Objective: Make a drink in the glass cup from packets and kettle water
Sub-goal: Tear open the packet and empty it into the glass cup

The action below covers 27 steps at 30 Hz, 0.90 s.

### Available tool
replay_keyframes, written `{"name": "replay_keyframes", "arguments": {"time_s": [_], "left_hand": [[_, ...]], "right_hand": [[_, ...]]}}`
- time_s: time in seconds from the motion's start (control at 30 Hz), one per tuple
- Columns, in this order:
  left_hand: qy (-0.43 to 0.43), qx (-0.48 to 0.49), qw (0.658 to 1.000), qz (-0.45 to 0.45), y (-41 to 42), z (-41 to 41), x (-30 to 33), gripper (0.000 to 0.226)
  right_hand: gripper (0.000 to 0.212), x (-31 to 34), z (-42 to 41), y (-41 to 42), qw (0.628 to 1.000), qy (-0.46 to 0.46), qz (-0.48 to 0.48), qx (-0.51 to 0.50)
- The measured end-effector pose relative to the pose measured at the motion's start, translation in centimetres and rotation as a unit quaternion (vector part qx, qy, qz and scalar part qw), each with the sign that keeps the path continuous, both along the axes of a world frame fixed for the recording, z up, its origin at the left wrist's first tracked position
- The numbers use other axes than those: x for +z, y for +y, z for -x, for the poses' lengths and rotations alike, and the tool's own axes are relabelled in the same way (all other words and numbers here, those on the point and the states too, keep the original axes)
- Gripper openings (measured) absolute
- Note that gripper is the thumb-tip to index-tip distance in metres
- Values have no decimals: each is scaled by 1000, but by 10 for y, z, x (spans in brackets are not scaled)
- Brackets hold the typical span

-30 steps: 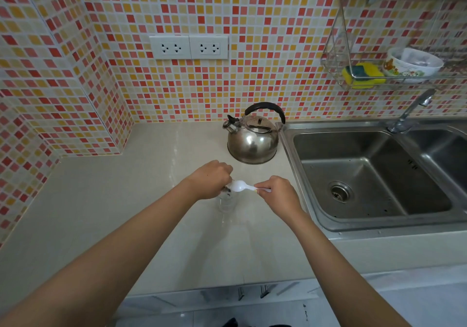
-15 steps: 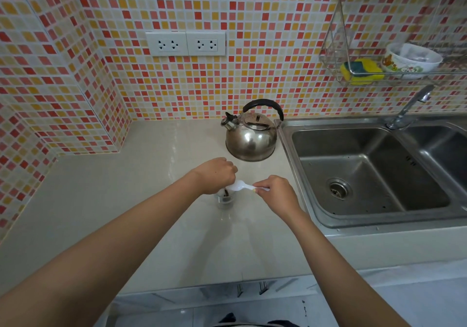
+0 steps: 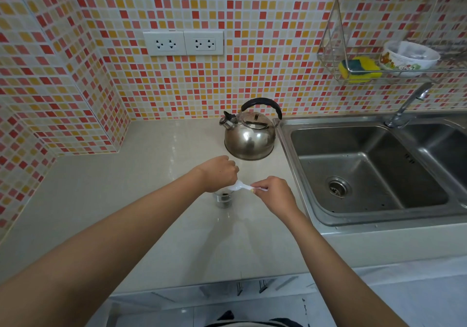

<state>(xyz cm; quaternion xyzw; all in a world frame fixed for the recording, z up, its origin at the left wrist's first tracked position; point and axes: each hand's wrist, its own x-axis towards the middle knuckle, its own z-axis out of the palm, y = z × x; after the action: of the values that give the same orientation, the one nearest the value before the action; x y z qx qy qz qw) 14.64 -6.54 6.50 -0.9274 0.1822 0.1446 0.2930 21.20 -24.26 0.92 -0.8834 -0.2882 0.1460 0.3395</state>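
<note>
A small glass cup (image 3: 224, 199) stands on the counter in front of the kettle, with dark powder at its bottom. My left hand (image 3: 217, 173) is curled over the cup's rim from above and hides its top; the fingertips reach the bowl of a white plastic spoon (image 3: 237, 187). My right hand (image 3: 273, 193) pinches the spoon's handle and holds it level just above the cup. The steel kettle (image 3: 249, 138), with a black handle, sits behind the cup and against the sink's edge. No packet is visible.
A double steel sink (image 3: 374, 172) with a tap (image 3: 406, 106) lies close on the right. A wire wall rack (image 3: 353, 74) holds a yellow sponge and a bowl. Wall sockets (image 3: 183, 43) are above the counter (image 3: 113, 200), which runs left to a tiled corner.
Both hands, the spoon and the cup keep the same arrangement. Only the view has shifted slightly.
</note>
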Motion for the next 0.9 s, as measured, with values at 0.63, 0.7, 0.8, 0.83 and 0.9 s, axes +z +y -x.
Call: {"name": "replay_keyframes", "arguments": {"time_s": [0.63, 0.7, 0.8, 0.83, 0.9], "left_hand": [[-83, 186, 943, 262, 34, 17, -6, 45], [-99, 209, 926, 298, 40, 24, -10, 46], [-125, 220, 906, 340, 46, 31, -15, 45], [-132, 223, 899, 353, 46, 33, -15, 46], [-142, 225, 889, 372, 45, 35, -16, 47]], "right_hand": [[18, 9, 1, 2, 997, 22, -70, -12], [19, 11, 0, 4, 997, 21, -75, -12], [19, 13, 1, 7, 997, 17, -70, -14], [19, 13, 1, 8, 998, 16, -67, -14], [19, 14, 2, 10, 998, 13, -64, -11]]}}
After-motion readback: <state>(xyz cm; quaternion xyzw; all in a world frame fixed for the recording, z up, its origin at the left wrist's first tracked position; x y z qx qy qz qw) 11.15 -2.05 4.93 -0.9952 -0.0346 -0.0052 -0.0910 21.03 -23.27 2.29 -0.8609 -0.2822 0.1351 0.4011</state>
